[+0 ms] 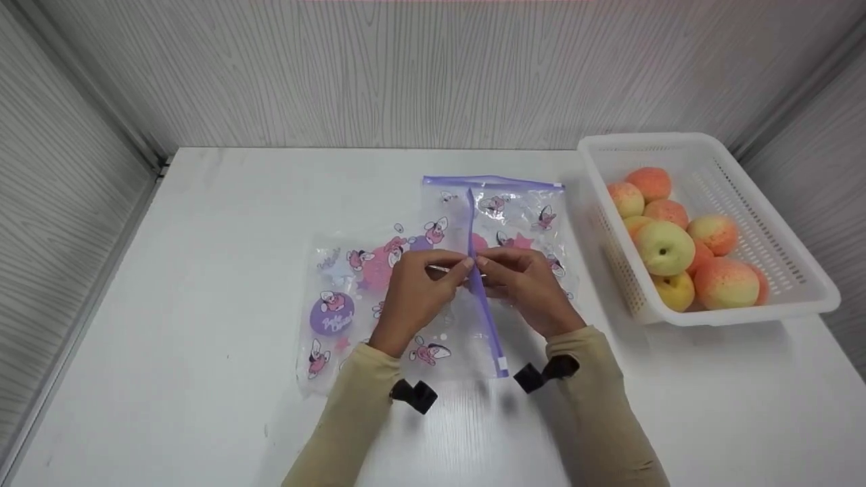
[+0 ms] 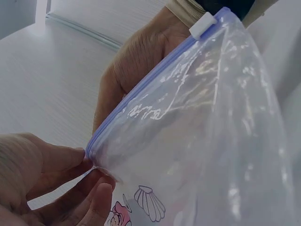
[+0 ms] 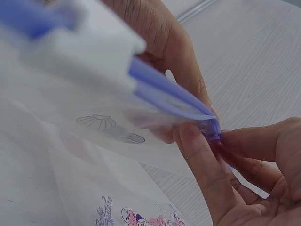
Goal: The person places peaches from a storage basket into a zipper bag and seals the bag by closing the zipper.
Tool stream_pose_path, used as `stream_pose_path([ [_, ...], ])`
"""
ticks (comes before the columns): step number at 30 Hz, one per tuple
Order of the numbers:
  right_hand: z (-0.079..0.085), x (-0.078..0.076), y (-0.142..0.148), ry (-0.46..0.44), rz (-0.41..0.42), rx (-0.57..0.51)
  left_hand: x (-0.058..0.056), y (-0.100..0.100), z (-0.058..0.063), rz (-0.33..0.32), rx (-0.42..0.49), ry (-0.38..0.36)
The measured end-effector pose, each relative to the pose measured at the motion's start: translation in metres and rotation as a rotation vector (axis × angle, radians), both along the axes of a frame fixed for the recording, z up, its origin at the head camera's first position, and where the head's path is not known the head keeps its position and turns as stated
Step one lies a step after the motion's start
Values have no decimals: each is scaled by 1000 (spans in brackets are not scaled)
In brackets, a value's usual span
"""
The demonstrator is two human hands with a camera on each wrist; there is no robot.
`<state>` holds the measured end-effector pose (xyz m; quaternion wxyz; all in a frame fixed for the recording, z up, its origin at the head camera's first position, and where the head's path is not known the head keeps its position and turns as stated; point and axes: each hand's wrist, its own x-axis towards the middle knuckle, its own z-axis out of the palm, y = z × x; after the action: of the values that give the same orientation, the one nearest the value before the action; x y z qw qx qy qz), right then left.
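A clear zip bag (image 1: 399, 365) with pink cartoon and star prints lies on the table, its purple zip strip (image 1: 490, 325) raised toward the camera. My left hand (image 1: 418, 294) pinches the strip near its middle from the left. From the right, my right hand (image 1: 526, 284) pinches the same strip, and the fingertips of both hands meet there. A white slider (image 2: 203, 25) sits at the strip's near end. In the right wrist view the two edges of the strip (image 3: 171, 96) stand slightly apart beside the fingers. A second printed zip bag (image 1: 521, 210) lies partly beneath, to the right.
At the right stands a white perforated plastic basket (image 1: 805, 270) holding several peach-like fruits (image 1: 727, 283) and a greenish one (image 1: 665, 248). Wood-grain panels (image 1: 379, 74) enclose the white table (image 1: 203, 270) at the back and sides.
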<state>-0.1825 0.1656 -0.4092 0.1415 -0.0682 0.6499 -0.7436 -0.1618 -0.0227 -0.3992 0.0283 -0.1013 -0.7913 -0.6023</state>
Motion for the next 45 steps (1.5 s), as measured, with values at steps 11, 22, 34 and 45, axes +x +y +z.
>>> stream_pose_path([
  [11, 1, 2, -1, 45, -41, 41, 1, 3, 1, 34, -66, -7],
  [22, 0, 0, -4, 19, -27, 69, 2, -2, 6, 41, -174, -24],
  [34, 4, 2, -5, -10, -44, 142, 0, -9, 6, 16, -12, -126],
  [45, 7, -3, 13, 47, -133, 147, -2, -45, 19, 62, 140, -88],
])
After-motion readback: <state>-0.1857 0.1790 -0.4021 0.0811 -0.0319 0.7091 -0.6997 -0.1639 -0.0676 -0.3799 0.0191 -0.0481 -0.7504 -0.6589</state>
